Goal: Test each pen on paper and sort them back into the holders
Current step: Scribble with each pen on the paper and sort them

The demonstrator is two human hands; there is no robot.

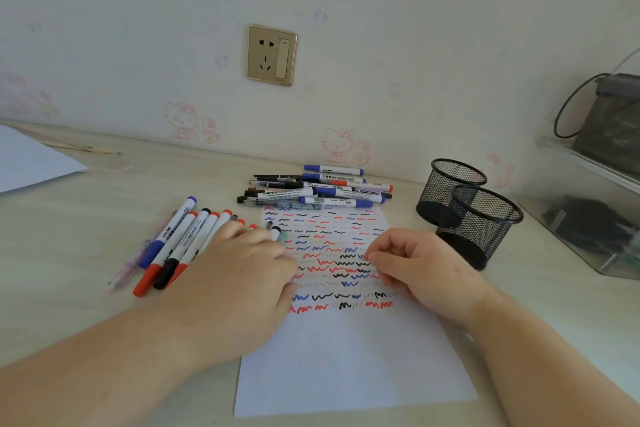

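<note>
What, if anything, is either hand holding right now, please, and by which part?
Nothing is clearly held: the left hand rests over white-barrelled marker pens; the right hand lies loosely curled, empty.

A pale wall (381, 28) with faint pink cartoon-cat stickers (341, 146) carries a gold socket plate (272, 55). Below it runs a light wood-grain surface (104, 211). At right, a clear shelf (595, 166) holds what may be a dark bag (613, 128).

Home desk, cartoon-cat wallpaper (337, 146)
</note>
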